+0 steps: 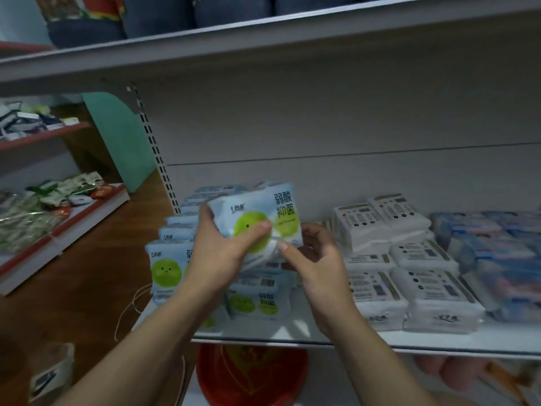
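Observation:
A pale blue soft pack (257,212) with a green smiley circle and dark characters is held up above the white shelf (292,332). My left hand (219,247) grips it from the left, thumb across its front. My right hand (316,259) holds its lower right corner with curled fingers. Below and behind it lie more packs of the same kind (167,268), some stacked, some standing on edge.
White wrapped packs (409,276) fill the shelf's middle, blue ones (497,259) the right. Another shelf board (263,42) runs overhead. A red basin (251,376) sits below. At left, a red-edged rack (73,224) holds green packets above a wooden floor (87,303).

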Tool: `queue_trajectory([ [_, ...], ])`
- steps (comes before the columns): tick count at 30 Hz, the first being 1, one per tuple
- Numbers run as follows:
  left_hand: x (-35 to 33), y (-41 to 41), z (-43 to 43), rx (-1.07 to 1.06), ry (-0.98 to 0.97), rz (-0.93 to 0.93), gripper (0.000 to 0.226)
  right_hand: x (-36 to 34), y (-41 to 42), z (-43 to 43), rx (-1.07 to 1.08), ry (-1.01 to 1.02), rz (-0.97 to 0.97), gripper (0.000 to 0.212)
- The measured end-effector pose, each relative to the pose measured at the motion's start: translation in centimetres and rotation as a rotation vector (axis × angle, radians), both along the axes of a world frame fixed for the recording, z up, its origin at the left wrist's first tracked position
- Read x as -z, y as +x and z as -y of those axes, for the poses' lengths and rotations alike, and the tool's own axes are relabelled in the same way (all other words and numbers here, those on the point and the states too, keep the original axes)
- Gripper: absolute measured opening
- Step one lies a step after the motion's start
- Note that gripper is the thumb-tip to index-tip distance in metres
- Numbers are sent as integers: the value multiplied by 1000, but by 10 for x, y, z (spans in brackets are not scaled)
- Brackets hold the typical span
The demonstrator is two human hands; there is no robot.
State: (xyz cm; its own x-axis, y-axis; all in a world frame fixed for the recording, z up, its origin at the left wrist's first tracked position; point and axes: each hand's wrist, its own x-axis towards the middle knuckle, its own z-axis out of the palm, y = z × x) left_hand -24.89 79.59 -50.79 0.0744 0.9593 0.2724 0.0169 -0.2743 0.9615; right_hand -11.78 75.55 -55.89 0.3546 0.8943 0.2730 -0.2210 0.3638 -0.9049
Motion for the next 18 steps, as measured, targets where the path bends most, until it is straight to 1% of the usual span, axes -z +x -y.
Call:
queue_trajectory([
  [2, -11, -8, -8, -38, 71, -21, 56, 2, 6, -2, 23, -36, 156, 25],
  [6, -35, -27, -26, -87, 138, 59, 51, 8, 23, -27, 88, -200, 329, 19],
  [8, -44, -39, -35, -101, 155, 105, 50, 9, 29, -48, 139, -260, 504, 15],
  [11, -48, -55, -50, -115, 162, 117, 54, 6, 29, -84, 160, -259, 846, 14],
  [14, -46, -66, -68, -117, 136, 124, 57, 4, 23, -125, 114, -304, 1234, 28],
  [16, -42, -72, -79, -118, 119, 136, 64, 5, 16, -152, 85, -340, 1410, 37],
  [18, -38, -78, -89, -104, 103, 157, 65, 6, 10, -177, 58, -385, 1549, 48],
])
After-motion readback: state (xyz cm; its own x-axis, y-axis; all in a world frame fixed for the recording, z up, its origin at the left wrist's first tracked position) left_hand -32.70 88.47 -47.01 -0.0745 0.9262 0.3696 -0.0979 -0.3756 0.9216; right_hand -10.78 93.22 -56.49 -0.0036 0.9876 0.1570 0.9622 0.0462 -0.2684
